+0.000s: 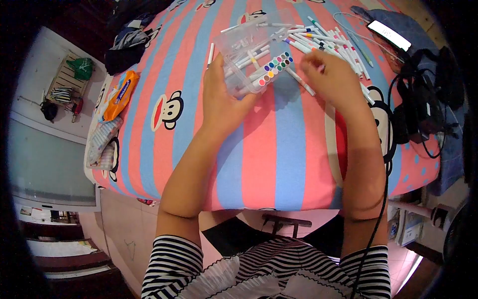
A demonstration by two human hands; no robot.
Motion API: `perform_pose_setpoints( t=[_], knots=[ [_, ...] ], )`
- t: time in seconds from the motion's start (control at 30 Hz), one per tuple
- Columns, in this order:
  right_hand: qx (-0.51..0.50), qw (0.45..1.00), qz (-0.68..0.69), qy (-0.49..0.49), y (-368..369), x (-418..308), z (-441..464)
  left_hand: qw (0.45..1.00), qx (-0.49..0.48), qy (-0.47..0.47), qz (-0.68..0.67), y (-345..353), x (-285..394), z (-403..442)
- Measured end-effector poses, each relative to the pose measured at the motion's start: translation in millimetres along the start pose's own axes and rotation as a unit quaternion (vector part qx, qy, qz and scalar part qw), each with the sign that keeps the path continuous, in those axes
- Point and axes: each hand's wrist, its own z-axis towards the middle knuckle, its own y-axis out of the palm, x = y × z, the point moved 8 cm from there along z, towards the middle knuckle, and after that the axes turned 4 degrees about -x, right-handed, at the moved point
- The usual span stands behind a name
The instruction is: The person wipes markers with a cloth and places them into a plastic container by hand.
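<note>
My left hand (222, 102) grips a clear plastic box (234, 45) at its near left side, thumb across the front edge. The box is tilted, and white markers (254, 62) lie inside it. Their coloured ends (276, 69) face me in stacked rows. Just right of the box hovers my right hand (331, 74), fingers curled together; a small pinkish bit shows at the fingertips, too little to name. A single white marker (301, 82) lies between the box and my right hand. Beyond that hand spreads a loose pile of white markers (343, 47) with coloured ends.
The bed (259, 164) has a pink and blue striped cover. A lit phone (389, 35) with a white cable lies at the back right, black cables and a bag (423, 109) at the right. An orange packet (121, 97) and dark clothes (124, 50) are at the left.
</note>
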Motion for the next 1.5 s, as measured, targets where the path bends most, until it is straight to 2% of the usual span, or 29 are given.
perform_pose_setpoints(
  t=[0.03,0.13,0.23,0.33,0.43,0.53,0.63,0.73,0.83,0.93,1.03,1.1,1.2,1.3,1.37,1.5],
  knots=[
    [-0.074,0.995,-0.050,0.040,12,9,-1,1.000,0.000,-0.001,-0.003,0,-1,0],
    [-0.112,0.976,-0.184,0.029,22,2,-10,1.000,0.025,-0.010,0.003,-3,2,-2],
    [-0.109,0.978,-0.178,-0.001,21,6,-10,0.999,0.017,-0.023,0.026,-4,3,-2],
    [-0.140,0.976,-0.167,0.026,21,11,-10,0.999,0.025,-0.031,0.012,-3,-1,-3],
    [-0.108,0.979,-0.166,0.041,22,12,-6,0.999,0.001,-0.036,-0.007,0,-1,-2],
    [0.007,0.990,-0.141,-0.014,27,10,3,1.000,0.002,-0.021,0.015,1,-5,-2],
    [-0.055,0.983,-0.175,-0.028,46,15,17,0.999,0.000,-0.038,0.016,2,-5,-1],
    [-0.040,0.989,-0.139,-0.021,43,17,19,0.999,0.013,-0.022,0.026,1,-6,-2],
    [-0.017,0.994,0.084,0.066,21,22,17,1.000,-0.001,-0.025,0.004,1,-3,0],
    [0.154,0.975,0.154,0.030,-17,12,6,0.999,-0.010,-0.033,0.009,1,-10,0],
    [0.199,0.933,0.278,-0.115,-41,-15,-4,1.000,0.004,-0.026,-0.002,1,-14,0],
    [0.158,0.878,0.388,-0.231,-48,-38,-19,1.000,0.005,-0.022,0.000,-2,-9,1],
    [0.190,0.812,0.497,-0.238,-53,-53,-27,1.000,0.002,-0.020,-0.001,1,-7,0],
    [0.193,0.832,0.450,-0.262,-39,-55,-27,1.000,0.000,-0.003,0.021,0,-3,1],
    [0.151,0.836,0.460,-0.257,-31,-55,-28,1.000,-0.001,0.002,0.023,1,0,1],
    [0.209,0.853,0.358,-0.318,-26,-67,-41,1.000,-0.012,-0.008,0.002,2,1,1]
  ],
)
